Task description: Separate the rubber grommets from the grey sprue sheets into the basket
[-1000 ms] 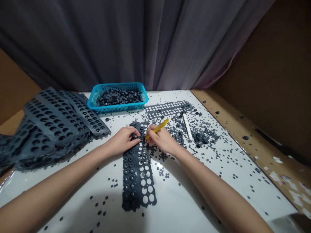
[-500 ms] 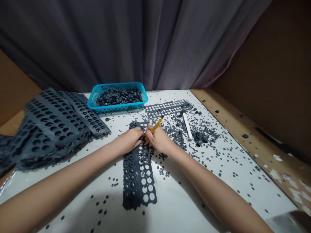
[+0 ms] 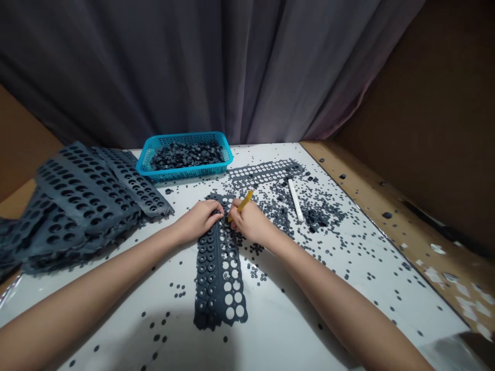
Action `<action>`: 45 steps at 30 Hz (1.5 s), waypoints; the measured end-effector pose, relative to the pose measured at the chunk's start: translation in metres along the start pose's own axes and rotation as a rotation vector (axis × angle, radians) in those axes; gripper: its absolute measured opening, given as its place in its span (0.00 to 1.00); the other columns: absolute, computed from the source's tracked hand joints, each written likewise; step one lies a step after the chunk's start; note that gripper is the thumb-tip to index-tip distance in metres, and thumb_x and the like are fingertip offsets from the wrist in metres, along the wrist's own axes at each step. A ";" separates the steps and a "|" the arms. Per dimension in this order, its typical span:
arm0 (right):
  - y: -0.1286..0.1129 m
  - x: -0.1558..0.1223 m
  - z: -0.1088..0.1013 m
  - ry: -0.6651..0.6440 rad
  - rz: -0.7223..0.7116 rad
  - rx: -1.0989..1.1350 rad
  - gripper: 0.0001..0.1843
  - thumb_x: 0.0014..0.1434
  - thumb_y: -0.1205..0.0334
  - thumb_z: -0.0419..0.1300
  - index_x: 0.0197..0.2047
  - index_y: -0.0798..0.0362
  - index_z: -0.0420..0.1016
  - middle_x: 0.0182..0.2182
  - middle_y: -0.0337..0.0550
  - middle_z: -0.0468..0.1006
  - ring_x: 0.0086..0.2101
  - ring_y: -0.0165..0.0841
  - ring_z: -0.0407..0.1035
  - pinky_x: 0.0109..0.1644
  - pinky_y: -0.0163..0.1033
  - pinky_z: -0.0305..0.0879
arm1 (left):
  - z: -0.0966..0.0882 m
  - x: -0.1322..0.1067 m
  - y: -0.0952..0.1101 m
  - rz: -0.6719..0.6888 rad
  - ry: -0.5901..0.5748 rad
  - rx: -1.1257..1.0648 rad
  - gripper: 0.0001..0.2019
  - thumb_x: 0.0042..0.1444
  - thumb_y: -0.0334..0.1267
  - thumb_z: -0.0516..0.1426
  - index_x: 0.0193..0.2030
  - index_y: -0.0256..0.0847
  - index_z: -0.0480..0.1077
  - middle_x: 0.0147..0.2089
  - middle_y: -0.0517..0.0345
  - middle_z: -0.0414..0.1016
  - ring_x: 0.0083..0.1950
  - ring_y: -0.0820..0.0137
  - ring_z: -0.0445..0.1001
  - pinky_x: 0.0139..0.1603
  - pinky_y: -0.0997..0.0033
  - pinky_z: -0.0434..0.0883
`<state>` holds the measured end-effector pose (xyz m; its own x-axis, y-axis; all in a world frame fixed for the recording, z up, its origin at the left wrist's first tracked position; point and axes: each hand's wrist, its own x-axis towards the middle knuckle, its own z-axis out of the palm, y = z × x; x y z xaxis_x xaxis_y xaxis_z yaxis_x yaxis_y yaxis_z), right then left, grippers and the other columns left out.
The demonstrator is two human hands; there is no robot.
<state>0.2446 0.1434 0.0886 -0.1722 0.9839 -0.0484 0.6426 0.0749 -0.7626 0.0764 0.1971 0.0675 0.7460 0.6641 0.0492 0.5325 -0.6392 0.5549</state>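
A black rubber sheet (image 3: pixel 216 288) lies lengthwise in front of me. Raised rings fill its left side; round open holes run down its right. Over the upper part of the sheet, my left hand (image 3: pixel 201 219) is closed, thumb and forefinger pinched at a dark bit too small to make out. Just beside it, my right hand (image 3: pixel 250 220) is wrapped round a slim yellow pen-like tool (image 3: pixel 246 200), held slanted. The tool's lower tip is hidden by the fingers near the holes. Small black discs (image 3: pixel 284 216) lie scattered around the right hand.
Behind the sheet stands a blue basket (image 3: pixel 228 164) of small black pieces. Stacked moulded rubber sheets (image 3: pixel 88 201) rise at the left. Another punched sheet (image 3: pixel 266 172) lies toward the back, near a white stick (image 3: pixel 296 200). A grey curtain (image 3: pixel 185 67) hangs behind the white table (image 3: pixel 294 330).
My left hand has drawn slightly left, away from my right hand, its fingers now pinched above the sheet. The right hand keeps the yellow tool at nearly the same spot. The view has shifted slightly.
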 end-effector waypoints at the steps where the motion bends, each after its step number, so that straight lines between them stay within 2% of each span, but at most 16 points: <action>1: 0.000 0.000 0.000 -0.002 0.003 0.005 0.11 0.58 0.70 0.45 0.25 0.52 0.59 0.18 0.38 0.68 0.22 0.29 0.63 0.30 0.33 0.56 | 0.000 0.000 0.001 -0.020 0.015 -0.015 0.08 0.59 0.36 0.48 0.37 0.38 0.68 0.37 0.54 0.72 0.39 0.66 0.70 0.41 0.68 0.65; 6: 0.001 0.002 -0.001 -0.001 0.005 0.033 0.11 0.58 0.70 0.45 0.25 0.53 0.59 0.18 0.38 0.69 0.22 0.29 0.63 0.30 0.33 0.55 | -0.002 0.002 0.003 -0.113 0.045 -0.072 0.10 0.58 0.39 0.49 0.37 0.38 0.69 0.35 0.55 0.73 0.36 0.66 0.70 0.38 0.68 0.64; 12: 0.002 0.002 0.001 0.010 0.005 0.079 0.11 0.58 0.69 0.46 0.24 0.53 0.59 0.19 0.38 0.69 0.22 0.29 0.63 0.28 0.32 0.55 | -0.008 0.005 0.005 -0.139 -0.032 -0.152 0.10 0.55 0.41 0.53 0.37 0.38 0.72 0.34 0.57 0.73 0.33 0.68 0.68 0.34 0.71 0.62; 16: 0.003 0.001 0.001 0.006 0.003 0.117 0.11 0.57 0.69 0.46 0.24 0.53 0.59 0.19 0.38 0.70 0.22 0.28 0.63 0.29 0.32 0.56 | -0.013 0.004 -0.001 -0.142 -0.096 -0.231 0.12 0.54 0.44 0.54 0.39 0.39 0.72 0.28 0.60 0.70 0.28 0.70 0.66 0.30 0.72 0.61; 18: 0.004 0.002 0.001 0.001 0.003 0.137 0.11 0.57 0.69 0.46 0.24 0.53 0.60 0.19 0.38 0.70 0.22 0.28 0.63 0.29 0.32 0.57 | -0.014 0.004 -0.005 -0.140 -0.105 -0.267 0.13 0.54 0.45 0.55 0.39 0.39 0.72 0.29 0.59 0.70 0.29 0.70 0.66 0.30 0.71 0.62; 24: 0.009 0.004 -0.001 -0.021 0.008 0.207 0.11 0.57 0.70 0.46 0.24 0.53 0.60 0.19 0.38 0.71 0.21 0.27 0.64 0.29 0.32 0.60 | -0.015 0.003 -0.008 -0.142 -0.093 -0.387 0.12 0.56 0.44 0.53 0.40 0.39 0.70 0.39 0.53 0.74 0.39 0.66 0.71 0.38 0.68 0.67; 29: 0.013 0.007 -0.006 -0.008 0.010 0.288 0.11 0.59 0.69 0.45 0.27 0.54 0.63 0.21 0.38 0.72 0.21 0.26 0.67 0.27 0.31 0.63 | -0.012 0.004 -0.010 -0.199 -0.011 -0.477 0.12 0.58 0.43 0.49 0.41 0.38 0.67 0.36 0.54 0.73 0.35 0.69 0.71 0.35 0.70 0.66; 33: 0.015 0.010 -0.005 0.057 0.027 0.330 0.10 0.59 0.70 0.44 0.29 0.55 0.62 0.22 0.39 0.72 0.23 0.28 0.69 0.28 0.32 0.65 | -0.012 0.007 -0.010 -0.193 0.001 -0.407 0.09 0.56 0.39 0.50 0.39 0.39 0.69 0.38 0.56 0.74 0.39 0.66 0.71 0.39 0.68 0.66; 37: 0.020 0.013 0.001 0.058 0.034 0.336 0.10 0.58 0.70 0.44 0.28 0.54 0.62 0.20 0.38 0.70 0.21 0.28 0.68 0.26 0.31 0.64 | -0.015 0.011 -0.003 -0.142 -0.001 -0.263 0.10 0.55 0.35 0.50 0.39 0.40 0.72 0.41 0.56 0.75 0.43 0.65 0.70 0.45 0.66 0.65; 43: 0.020 0.013 0.006 0.108 0.006 0.256 0.11 0.57 0.71 0.45 0.25 0.53 0.60 0.19 0.37 0.69 0.21 0.28 0.65 0.27 0.31 0.60 | -0.014 0.013 0.004 -0.022 -0.038 0.100 0.10 0.52 0.34 0.52 0.40 0.39 0.72 0.37 0.56 0.74 0.35 0.69 0.71 0.36 0.72 0.66; 45: 0.019 0.013 0.006 0.125 -0.003 0.219 0.11 0.56 0.71 0.45 0.24 0.52 0.59 0.18 0.36 0.68 0.22 0.28 0.64 0.28 0.32 0.58 | -0.013 0.016 0.003 0.011 -0.056 0.175 0.09 0.51 0.34 0.54 0.39 0.38 0.72 0.36 0.55 0.74 0.36 0.68 0.71 0.38 0.71 0.67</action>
<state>0.2500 0.1565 0.0699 -0.0718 0.9971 0.0239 0.4626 0.0546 -0.8849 0.0848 0.2106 0.0813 0.7707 0.6372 0.0058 0.5820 -0.7074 0.4011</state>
